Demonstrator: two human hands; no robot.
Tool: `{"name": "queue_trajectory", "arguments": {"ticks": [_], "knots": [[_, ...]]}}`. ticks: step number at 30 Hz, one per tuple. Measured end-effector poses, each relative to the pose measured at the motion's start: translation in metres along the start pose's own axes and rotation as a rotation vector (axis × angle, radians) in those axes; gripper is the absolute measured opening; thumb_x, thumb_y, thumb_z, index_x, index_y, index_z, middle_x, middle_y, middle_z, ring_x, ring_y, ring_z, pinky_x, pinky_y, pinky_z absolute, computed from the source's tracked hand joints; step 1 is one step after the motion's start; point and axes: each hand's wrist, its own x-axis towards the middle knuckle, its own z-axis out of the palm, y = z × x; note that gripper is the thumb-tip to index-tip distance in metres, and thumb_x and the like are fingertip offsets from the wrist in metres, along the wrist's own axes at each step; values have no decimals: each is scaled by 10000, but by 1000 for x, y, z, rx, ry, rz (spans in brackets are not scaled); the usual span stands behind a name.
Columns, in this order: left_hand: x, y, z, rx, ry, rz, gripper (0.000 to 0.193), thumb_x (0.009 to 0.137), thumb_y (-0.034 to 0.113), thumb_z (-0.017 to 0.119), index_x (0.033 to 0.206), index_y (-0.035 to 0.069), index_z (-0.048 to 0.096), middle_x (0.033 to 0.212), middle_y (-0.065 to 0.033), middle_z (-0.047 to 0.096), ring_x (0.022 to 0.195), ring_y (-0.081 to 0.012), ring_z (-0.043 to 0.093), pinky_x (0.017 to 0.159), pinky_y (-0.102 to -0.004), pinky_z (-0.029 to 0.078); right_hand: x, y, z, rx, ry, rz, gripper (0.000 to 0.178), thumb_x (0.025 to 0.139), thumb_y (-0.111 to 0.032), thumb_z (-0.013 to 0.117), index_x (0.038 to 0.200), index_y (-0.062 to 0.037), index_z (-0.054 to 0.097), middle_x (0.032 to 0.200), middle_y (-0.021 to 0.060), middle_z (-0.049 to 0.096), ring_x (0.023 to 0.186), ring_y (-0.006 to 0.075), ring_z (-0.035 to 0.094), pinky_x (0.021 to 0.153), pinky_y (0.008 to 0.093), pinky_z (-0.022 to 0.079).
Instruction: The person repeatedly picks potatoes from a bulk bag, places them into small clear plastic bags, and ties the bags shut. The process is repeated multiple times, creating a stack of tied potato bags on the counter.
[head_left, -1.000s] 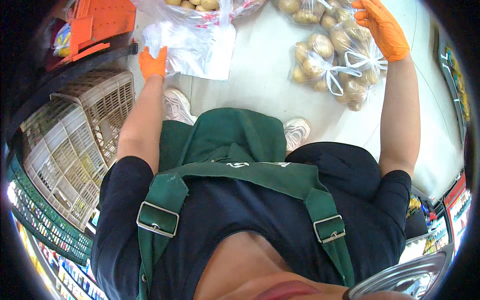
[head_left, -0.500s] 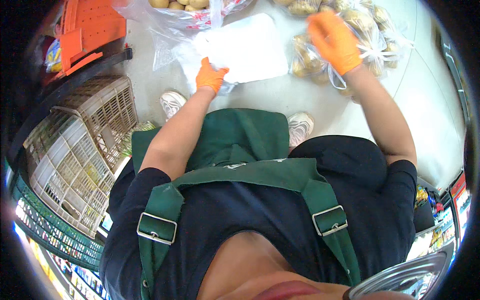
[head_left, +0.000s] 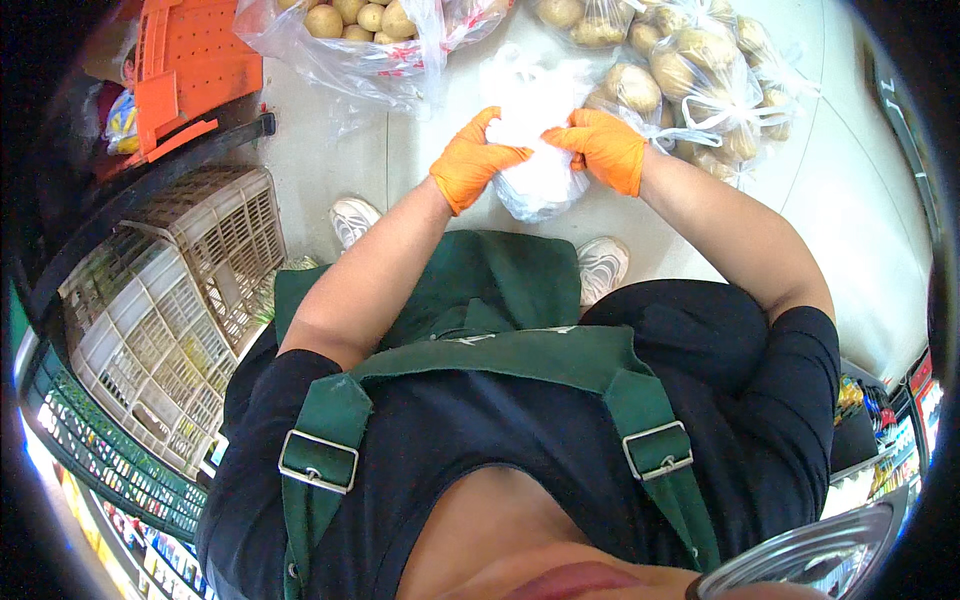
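A thin white plastic bag (head_left: 538, 185) is gathered between my hands, bunched up and bright; whether anything is inside cannot be made out. My left hand (head_left: 472, 163), in an orange glove, pinches its left side with the thumb reaching inward. Opposite, my right hand (head_left: 608, 152), gloved the same way, has its fingers closed on the bag's right side. Just beyond my right hand lie several tied clear bags of potatoes (head_left: 708, 75). A large open clear bag (head_left: 415, 60) with loose potatoes (head_left: 360, 18) stands beyond my left hand.
Pale tiled floor (head_left: 800, 215) spreads beneath, and my white shoes (head_left: 603, 265) stand on it. Beige plastic crates (head_left: 225, 235) and an orange perforated rack (head_left: 195, 75) are at the left. A green basket (head_left: 105, 445) sits lower left, with stocked shelves at the lower right.
The white plastic, spread flat before, is now bunched into a narrow bundle. My right hand came left from above the potato bags and took hold of it; my left hand moved right.
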Motion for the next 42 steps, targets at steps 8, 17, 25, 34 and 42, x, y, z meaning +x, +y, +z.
{"name": "queue_trajectory", "arguments": {"ticks": [8, 17, 25, 34, 42], "knots": [[-12, 17, -82, 480, 69, -84, 465, 902, 119, 761, 1318, 10, 584, 1173, -78, 683, 1059, -157, 654, 932, -332, 539, -14, -20, 1, -75, -59, -65, 340, 886, -362, 807, 844, -70, 637, 771, 14, 602, 622, 92, 522, 593, 249, 424], [-31, 28, -187, 820, 260, -106, 411, 864, 166, 806, 1232, 66, 651, 1165, -40, 674, 1090, -162, 621, 952, -325, 515, -23, -30, -21, 4, -97, -94, 233, 965, -278, 726, 833, -106, 642, 816, 26, 644, 747, 142, 599, 762, 299, 483], [-34, 21, -64, 870, -191, 131, 437, 836, 90, 819, 1243, 66, 659, 1163, 7, 650, 1115, -132, 587, 989, -304, 479, -13, -6, 18, -15, -55, 108, 322, 952, -274, 718, 1176, -57, 638, 1097, 43, 651, 1014, 123, 601, 897, 281, 483], [-26, 19, -155, 1038, 195, -108, 438, 836, 174, 833, 1227, 73, 663, 1137, -18, 672, 1068, -150, 613, 926, -306, 500, -17, -23, -14, -48, 18, -200, 218, 941, -235, 744, 1045, -62, 661, 957, -17, 659, 843, 89, 608, 756, 245, 498], [-54, 66, -157, 2232, 413, 189, 485, 845, 325, 769, 1295, 184, 658, 1358, -204, 589, 1268, -363, 540, 1085, -454, 426, -27, -32, -25, 275, -42, -121, 206, 968, -240, 721, 1102, -90, 678, 1024, -16, 670, 953, 65, 626, 828, 247, 519]]}}
